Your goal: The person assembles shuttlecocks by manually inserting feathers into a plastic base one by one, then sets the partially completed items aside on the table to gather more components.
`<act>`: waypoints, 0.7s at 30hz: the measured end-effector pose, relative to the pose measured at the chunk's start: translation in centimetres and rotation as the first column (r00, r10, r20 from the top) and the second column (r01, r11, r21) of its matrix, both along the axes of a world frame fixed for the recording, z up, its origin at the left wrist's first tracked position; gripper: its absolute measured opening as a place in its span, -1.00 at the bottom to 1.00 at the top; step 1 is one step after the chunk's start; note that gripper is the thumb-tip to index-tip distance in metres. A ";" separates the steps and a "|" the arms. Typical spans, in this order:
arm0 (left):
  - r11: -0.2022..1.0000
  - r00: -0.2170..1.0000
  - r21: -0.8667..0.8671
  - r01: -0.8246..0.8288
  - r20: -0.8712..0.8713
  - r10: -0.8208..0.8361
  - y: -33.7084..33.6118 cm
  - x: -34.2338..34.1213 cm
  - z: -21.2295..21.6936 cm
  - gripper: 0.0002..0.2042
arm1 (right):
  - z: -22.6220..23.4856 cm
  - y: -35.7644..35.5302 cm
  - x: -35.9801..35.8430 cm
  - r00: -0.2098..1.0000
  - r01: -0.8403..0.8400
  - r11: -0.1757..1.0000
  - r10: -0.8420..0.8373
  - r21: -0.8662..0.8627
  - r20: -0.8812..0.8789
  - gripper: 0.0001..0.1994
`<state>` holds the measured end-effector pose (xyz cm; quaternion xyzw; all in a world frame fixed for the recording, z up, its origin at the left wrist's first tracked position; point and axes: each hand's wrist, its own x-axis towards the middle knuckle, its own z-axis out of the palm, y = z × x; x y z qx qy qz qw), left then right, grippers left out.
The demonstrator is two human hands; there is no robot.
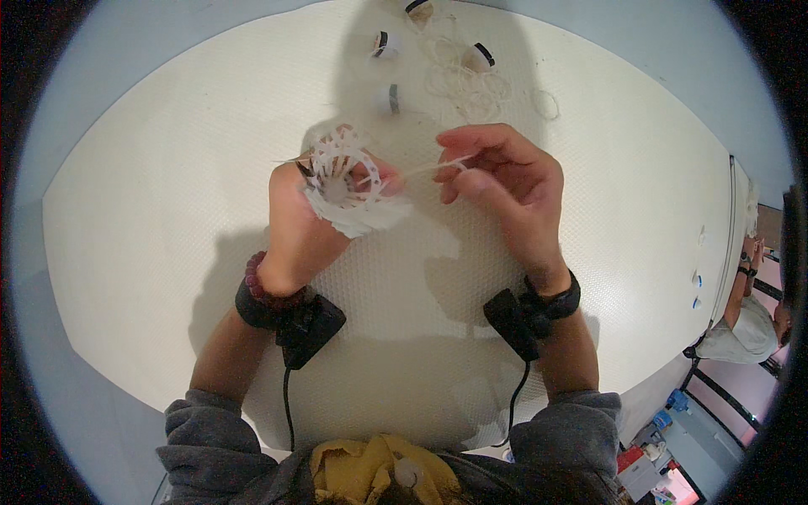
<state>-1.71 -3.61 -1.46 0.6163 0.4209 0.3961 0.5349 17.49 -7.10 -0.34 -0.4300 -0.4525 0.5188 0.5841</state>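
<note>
My left hand [290,215] is closed around a white, cup-shaped openwork piece [330,198], with a ring of thin upright spokes and a ragged, petal-like white edge on the near side. Most of the left fingers are hidden behind it. To the right, my right hand [526,181] pinches a thin pale strand [433,167] between thumb and fingers. That strand stretches leftward to the white piece; where it joins is too blurred to tell. Both hands are held above the white table [404,295].
Several small white pots with dark bands, one a white pot [385,44], stand at the far side. Beside them lies a loose tangle of pale strand [475,93] and a strand loop [546,104]. Small white-and-blue bits [697,280] lie far right. Another person [741,332] is beyond the right edge.
</note>
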 end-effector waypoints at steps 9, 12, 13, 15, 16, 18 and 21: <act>0.872 0.951 0.399 0.283 -0.238 -0.199 0.2 0.1 0.6 -0.62 | -1.0 0.2 0.5 0.998 0.049 0.994 -0.053 0.094 0.042 -0.98; 0.883 0.946 0.353 0.311 -0.205 -0.251 0.3 -0.1 0.0 -0.53 | -0.3 0.2 0.3 0.992 0.126 0.980 -0.126 0.156 -0.012 -0.95; 0.883 0.946 0.352 0.311 -0.206 -0.251 0.4 -0.1 -0.2 -0.53 | -0.3 0.2 0.3 0.992 0.126 0.980 -0.126 0.155 -0.013 -0.95; 0.856 0.932 0.370 0.361 -0.179 -0.316 0.6 -0.2 -0.3 -0.54 | -0.2 0.3 0.2 0.989 0.148 0.970 -0.144 0.192 -0.037 -0.92; 0.856 0.932 0.370 0.362 -0.178 -0.317 0.6 -0.2 -0.3 -0.54 | -0.1 0.3 0.2 0.989 0.150 0.970 -0.145 0.191 -0.035 -0.92; 0.830 0.911 0.383 0.406 -0.244 -0.333 0.7 -0.2 -0.3 -0.53 | 0.3 0.2 0.1 0.992 0.095 0.959 -0.112 0.268 0.050 -0.91; 0.811 0.915 0.429 0.398 -0.247 -0.318 0.6 -0.1 -0.3 -0.53 | 0.4 0.0 -0.2 0.984 0.102 0.962 -0.134 0.252 0.113 -0.90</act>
